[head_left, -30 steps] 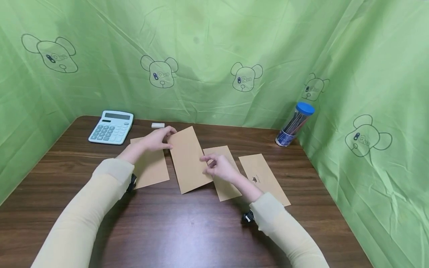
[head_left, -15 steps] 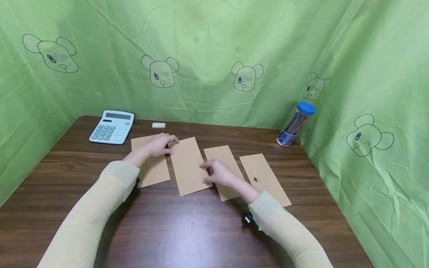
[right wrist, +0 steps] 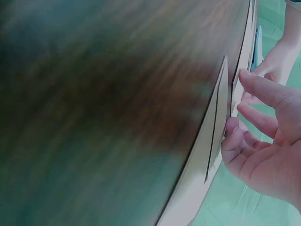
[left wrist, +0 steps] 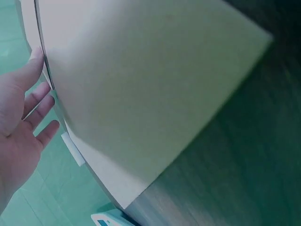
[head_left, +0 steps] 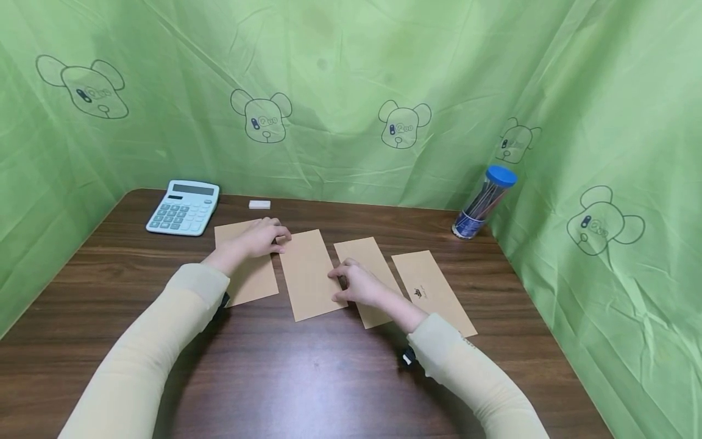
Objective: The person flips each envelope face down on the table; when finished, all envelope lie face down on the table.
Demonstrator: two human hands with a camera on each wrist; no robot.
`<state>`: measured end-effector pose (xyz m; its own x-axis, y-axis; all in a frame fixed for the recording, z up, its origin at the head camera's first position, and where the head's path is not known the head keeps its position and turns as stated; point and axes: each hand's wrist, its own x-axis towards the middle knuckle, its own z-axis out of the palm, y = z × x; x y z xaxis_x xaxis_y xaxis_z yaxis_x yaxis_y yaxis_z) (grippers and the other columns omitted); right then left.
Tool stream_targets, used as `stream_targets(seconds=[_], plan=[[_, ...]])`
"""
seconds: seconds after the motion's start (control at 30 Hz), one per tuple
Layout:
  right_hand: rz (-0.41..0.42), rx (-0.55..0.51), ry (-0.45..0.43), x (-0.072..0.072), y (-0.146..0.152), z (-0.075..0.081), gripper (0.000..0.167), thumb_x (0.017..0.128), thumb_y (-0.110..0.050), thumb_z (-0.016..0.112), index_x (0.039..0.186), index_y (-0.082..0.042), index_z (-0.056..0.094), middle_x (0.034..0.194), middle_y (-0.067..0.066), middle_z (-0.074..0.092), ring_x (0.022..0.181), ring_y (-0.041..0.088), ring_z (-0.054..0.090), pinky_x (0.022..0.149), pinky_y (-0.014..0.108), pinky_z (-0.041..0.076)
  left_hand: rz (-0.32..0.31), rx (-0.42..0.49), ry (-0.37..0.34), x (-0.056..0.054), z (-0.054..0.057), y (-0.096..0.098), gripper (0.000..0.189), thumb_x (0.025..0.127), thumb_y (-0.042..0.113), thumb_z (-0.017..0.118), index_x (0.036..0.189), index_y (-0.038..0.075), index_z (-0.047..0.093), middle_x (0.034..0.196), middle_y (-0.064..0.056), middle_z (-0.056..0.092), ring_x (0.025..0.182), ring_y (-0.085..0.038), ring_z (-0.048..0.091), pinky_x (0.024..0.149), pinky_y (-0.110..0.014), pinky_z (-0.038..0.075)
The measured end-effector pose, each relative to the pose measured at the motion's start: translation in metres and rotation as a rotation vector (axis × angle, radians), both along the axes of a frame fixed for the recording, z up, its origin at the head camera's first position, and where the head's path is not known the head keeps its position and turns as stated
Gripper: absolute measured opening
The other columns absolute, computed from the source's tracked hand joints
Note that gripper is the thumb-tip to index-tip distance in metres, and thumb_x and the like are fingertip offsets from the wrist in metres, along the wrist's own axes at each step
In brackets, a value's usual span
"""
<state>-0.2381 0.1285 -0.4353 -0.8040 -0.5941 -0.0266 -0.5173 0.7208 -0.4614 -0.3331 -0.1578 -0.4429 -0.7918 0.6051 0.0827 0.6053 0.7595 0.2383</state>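
Likely aligning step: left hand (head_left: 255, 238), right hand (head_left: 361, 285) at edges of second paper from left (head_left: 311, 281), fingers (left wrist: 42, 110) loosely parted, gripping nothing; next calls for lifting clear

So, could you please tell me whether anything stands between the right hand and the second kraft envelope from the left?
Nothing visible does: the right hand is at the right edge of the second kraft envelope. The third envelope lies beneath the hand, not between them.
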Motion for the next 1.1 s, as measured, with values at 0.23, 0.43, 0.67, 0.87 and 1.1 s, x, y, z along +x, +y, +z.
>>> stream_targets(seconds=[0.23,0.43,0.67,0.87,1.1], plan=[[0.006,-0.105,-0.018,0.007,0.023,0.015,0.054,0.075,-0.013,0.08,0.123,-0.002,0.06,0.114,0.015,0.054,0.075,0.025,0.053,0.07,0.03,0.044,0.007,-0.026,0.028,0.004,0.0,0.003,0.034,0.084,0.023,0.071,0.115,0.011,0.065,0.11,-0.013,0.058,0.098,-0.031,0.053,0.083,-0.047,0.04],[-0.032,-0.053,0.119,0.013,0.058,0.023,0.056,0.072,-0.016,0.081,0.123,-0.008,0.06,0.118,0.009,0.058,0.096,0.029,0.058,0.084,0.04,0.049,0.009,-0.023,0.033,0.003,-0.003,0.003,0.036,0.084,0.021,0.071,0.117,0.01,0.063,0.112,-0.014,0.058,0.103,-0.033,0.053,0.087,-0.051,0.04],[-0.01,0.033,0.153,0.017,0.106,0.014,0.062,0.07,-0.024,0.083,0.124,-0.006,0.06,0.128,0.016,0.055,0.122,0.034,0.046,0.105,0.05,0.034,0.011,-0.01,0.023,0.005,-0.003,0.003,0.037,0.083,0.02,0.072,0.117,0.009,0.063,0.112,-0.014,0.058,0.105,-0.033,0.053,0.092,-0.053,0.039],[0.005,0.108,0.132,0.018,0.133,0.004,0.059,0.073,-0.027,0.081,0.124,-0.005,0.06,0.129,0.018,0.054,0.124,0.037,0.044,0.104,0.052,0.034,-0.001,-0.001,0.039,0.003,-0.007,0.003,0.036,0.083,0.02,0.071,0.117,0.009,0.064,0.11,-0.013,0.058,0.102,-0.032,0.054,0.088,-0.05,0.041],[0.006,0.115,0.105,0.019,0.135,0.001,0.057,0.074,-0.027,0.08,0.122,-0.004,0.061,0.13,0.018,0.054,0.124,0.038,0.045,0.104,0.052,0.034,-0.015,-0.027,0.018,0.003,-0.002,0.005,0.034,0.083,0.02,0.072,0.115,0.008,0.064,0.108,-0.015,0.057,0.099,-0.034,0.054,0.085,-0.051,0.042]])
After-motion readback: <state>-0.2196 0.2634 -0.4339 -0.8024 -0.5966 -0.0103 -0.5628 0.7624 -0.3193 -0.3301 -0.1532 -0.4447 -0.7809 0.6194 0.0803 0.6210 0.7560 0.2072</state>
